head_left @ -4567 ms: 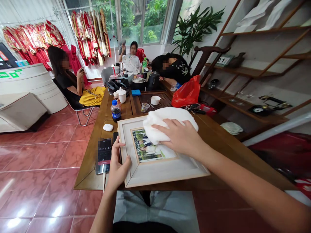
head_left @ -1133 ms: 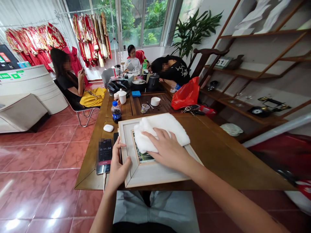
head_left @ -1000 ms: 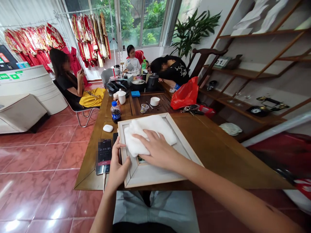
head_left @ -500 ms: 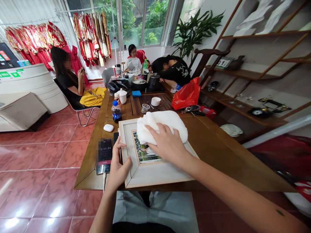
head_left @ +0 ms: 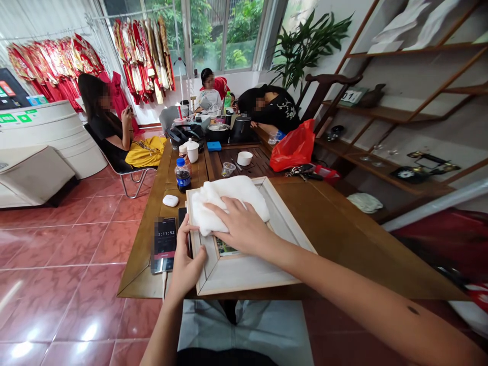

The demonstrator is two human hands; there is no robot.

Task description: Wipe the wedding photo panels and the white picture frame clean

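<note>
A picture frame [head_left: 255,272] with a wide pale border lies flat on the table's near edge, in front of me. My left hand [head_left: 187,262] grips its left side, thumb on the border and fingers at the outer edge. Under my right hand [head_left: 244,229] a folded white cloth [head_left: 247,190] is pressed against the frame's upper left part. The fingers of that hand are spread over the cloth and hold it. Most of the photo [head_left: 225,247] inside the frame is hidden by cloth and hand; a lower strip of it shows.
Left of the frame lie a phone [head_left: 163,244] with a cable and a white earbud case [head_left: 170,201]. Beyond stand a blue-capped bottle [head_left: 183,175], a lidded white cup [head_left: 192,151], a white bowl [head_left: 244,158] and a red plastic bag [head_left: 293,147]. Several people sit around.
My right hand has slid the cloth leftward across the frame, uncovering its upper right border. My left hand has stayed at the left edge.
</note>
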